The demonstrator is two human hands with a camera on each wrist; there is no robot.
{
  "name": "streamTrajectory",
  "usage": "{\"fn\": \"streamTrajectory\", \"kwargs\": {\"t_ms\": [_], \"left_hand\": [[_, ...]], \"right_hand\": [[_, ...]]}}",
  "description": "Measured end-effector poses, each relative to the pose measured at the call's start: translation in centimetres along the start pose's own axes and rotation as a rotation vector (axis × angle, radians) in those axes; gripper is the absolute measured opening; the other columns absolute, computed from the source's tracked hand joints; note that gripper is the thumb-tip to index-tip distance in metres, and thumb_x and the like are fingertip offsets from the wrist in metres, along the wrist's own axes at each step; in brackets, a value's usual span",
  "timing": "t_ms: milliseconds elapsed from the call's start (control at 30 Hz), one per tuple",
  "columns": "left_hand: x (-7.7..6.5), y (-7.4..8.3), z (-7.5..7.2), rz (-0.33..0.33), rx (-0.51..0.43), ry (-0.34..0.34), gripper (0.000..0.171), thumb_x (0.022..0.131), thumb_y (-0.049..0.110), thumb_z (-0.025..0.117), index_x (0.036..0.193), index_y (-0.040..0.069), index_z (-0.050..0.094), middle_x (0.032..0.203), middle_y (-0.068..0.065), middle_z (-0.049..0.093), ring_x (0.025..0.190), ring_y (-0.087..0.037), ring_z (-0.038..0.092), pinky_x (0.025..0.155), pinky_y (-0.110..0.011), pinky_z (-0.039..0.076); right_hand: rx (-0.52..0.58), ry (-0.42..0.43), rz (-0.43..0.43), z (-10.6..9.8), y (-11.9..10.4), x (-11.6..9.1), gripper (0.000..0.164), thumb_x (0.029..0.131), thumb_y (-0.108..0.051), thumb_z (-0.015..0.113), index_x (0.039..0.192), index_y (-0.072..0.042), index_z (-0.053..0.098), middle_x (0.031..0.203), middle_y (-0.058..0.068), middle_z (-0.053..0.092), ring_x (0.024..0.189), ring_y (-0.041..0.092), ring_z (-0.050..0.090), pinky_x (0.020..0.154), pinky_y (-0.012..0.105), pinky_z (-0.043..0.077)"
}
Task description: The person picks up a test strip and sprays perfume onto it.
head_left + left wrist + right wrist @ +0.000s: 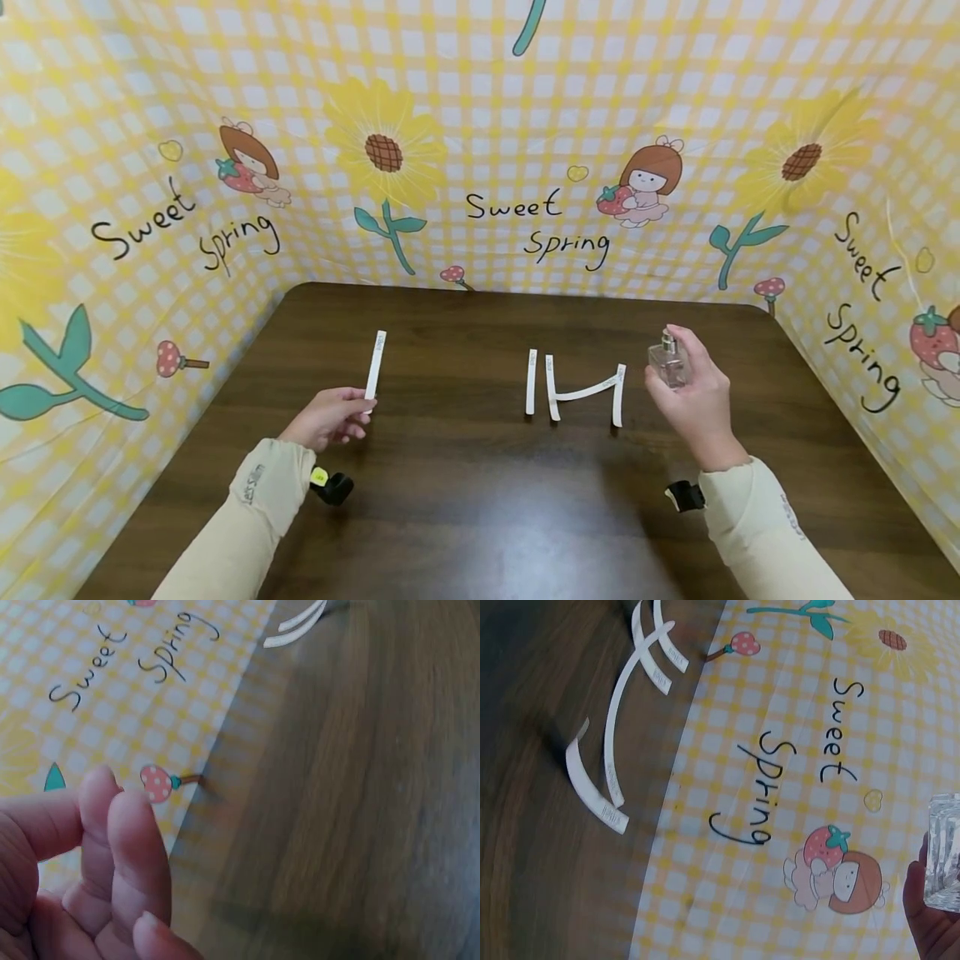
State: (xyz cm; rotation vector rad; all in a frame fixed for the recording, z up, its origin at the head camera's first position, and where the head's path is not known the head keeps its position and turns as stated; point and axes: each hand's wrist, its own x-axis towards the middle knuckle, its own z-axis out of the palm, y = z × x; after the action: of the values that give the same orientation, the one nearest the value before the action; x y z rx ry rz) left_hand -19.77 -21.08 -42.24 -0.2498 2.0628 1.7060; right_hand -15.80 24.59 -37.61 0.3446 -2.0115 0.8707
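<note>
In the head view my left hand pinches the lower end of a white paper test strip between thumb and fingers. The strip points upward, with small print near its top. My right hand grips a clear glass perfume bottle, its index finger on the metal spray top. The bottle's glass base shows at the edge of the right wrist view. The left wrist view shows the curled fingers, but the held strip cannot be made out there.
Several white paper strips lie on the dark wooden table between the hands, some touching in an H-like shape. They look bent in the right wrist view. A yellow checked cloth surrounds the table at the back and sides.
</note>
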Motion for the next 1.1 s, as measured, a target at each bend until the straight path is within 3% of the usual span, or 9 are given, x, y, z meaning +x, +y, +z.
{"fn": "streamTrajectory", "kwargs": {"t_ms": [200, 433, 700, 900, 1100], "left_hand": [[0.3, -0.8, -0.7, -0.025, 0.001, 0.011, 0.024, 0.099, 0.01, 0.048, 0.116, -0.007, 0.047, 0.065, 0.005, 0.052, 0.048, -0.004, 0.053, 0.045, -0.018, 0.038], [0.8, -1.6, -1.2, -0.069, -0.003, 0.046, 0.023, 0.1, 0.01, 0.045, 0.116, -0.006, 0.044, 0.064, 0.005, 0.049, 0.048, -0.004, 0.05, 0.045, -0.017, 0.038], [1.4, -2.1, -1.3, -0.097, -0.01, 0.068, 0.017, 0.099, 0.01, 0.048, 0.11, -0.003, 0.046, 0.062, 0.007, 0.05, 0.047, -0.004, 0.05, 0.045, -0.017, 0.038], [1.7, -2.2, -1.1, -0.117, -0.037, 0.079, 0.022, 0.099, 0.01, 0.048, 0.115, -0.004, 0.044, 0.063, 0.008, 0.052, 0.049, -0.005, 0.051, 0.047, -0.019, 0.04], [1.9, -2.4, -0.8, -0.111, -0.036, 0.086, 0.025, 0.099, 0.009, 0.047, 0.118, -0.006, 0.042, 0.063, 0.009, 0.052, 0.048, -0.005, 0.05, 0.047, -0.018, 0.04]], "right_hand": [[-0.019, 0.019, 0.004, -0.9, 0.4, -0.1, 0.051, 0.067, 0.002, 0.068, 0.116, 0.001, 0.057, 0.088, 0.024, 0.064, 0.071, -0.003, 0.05, 0.059, 0.005, 0.039], [-0.039, 0.04, -0.008, -1.4, 0.7, -0.3, 0.052, 0.066, 0.001, 0.07, 0.116, 0.0, 0.058, 0.09, 0.024, 0.065, 0.071, -0.002, 0.05, 0.061, 0.005, 0.039], [-0.027, 0.039, 0.006, -2.1, 1.1, -0.6, 0.051, 0.067, 0.0, 0.068, 0.116, 0.002, 0.057, 0.088, 0.026, 0.064, 0.082, -0.02, 0.043, 0.066, 0.002, 0.037], [-0.052, 0.019, 0.013, -2.3, 1.3, -1.0, 0.051, 0.066, -0.001, 0.069, 0.116, 0.002, 0.058, 0.093, 0.026, 0.065, 0.08, -0.012, 0.047, 0.065, 0.004, 0.036], [-0.084, -0.007, 0.022, -2.4, 1.3, -1.6, 0.052, 0.066, -0.002, 0.069, 0.117, 0.0, 0.058, 0.093, 0.025, 0.065, 0.068, 0.016, 0.055, 0.061, 0.007, 0.039]]}}
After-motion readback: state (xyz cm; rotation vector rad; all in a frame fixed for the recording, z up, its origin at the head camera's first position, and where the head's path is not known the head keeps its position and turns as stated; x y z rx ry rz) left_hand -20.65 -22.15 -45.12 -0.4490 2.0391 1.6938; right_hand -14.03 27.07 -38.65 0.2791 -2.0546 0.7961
